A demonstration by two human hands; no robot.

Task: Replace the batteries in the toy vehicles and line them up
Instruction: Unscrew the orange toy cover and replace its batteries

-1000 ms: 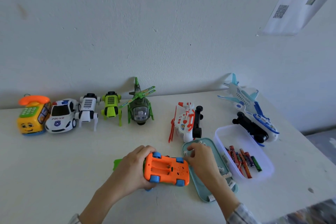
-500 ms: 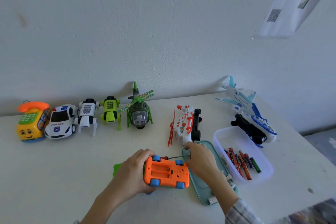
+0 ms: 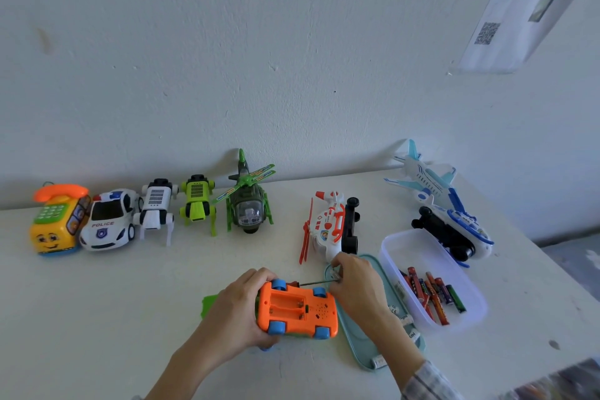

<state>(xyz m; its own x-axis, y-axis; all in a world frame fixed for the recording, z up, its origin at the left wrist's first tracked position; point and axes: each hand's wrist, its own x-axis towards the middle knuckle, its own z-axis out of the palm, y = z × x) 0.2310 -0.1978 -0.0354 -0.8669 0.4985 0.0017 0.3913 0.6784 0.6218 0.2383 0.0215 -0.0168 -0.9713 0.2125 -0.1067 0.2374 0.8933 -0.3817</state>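
The right hand (image 3: 354, 286) has lifted off the pale teal oval tray (image 3: 367, 347) beneath it and now pinches a thin metal-shafted screwdriver (image 3: 313, 283), its shaft lying along the far edge of the overturned orange plastic toy car with blue wheels (image 3: 297, 310). A second ago that hand was flat among the small parts on the tray. The left hand (image 3: 240, 308) grips the car's rear end, belly up, just as it did before. The battery bay looks open and empty — so, by my reading, the cover is off and fresh cells go in next.

Count, from the hands outward: one car in hand; beyond the left hand, five toys lined along the wall — a yellow telephone bus (image 3: 56, 221), a white police car (image 3: 108, 221), a white robot dog (image 3: 156, 208), a lime-green robot dog (image 3: 196, 203), a dark green helicopter (image 3: 248, 204). Beyond the right hand lie three more on the bench (image 3: 97, 318): a white-and-orange helicopter (image 3: 329, 226) on its side and two blue-and-white planes (image 3: 431, 183). A clear plastic tub (image 3: 402, 247) right of the right hand holds roughly ten loose batteries (image 3: 431, 291).
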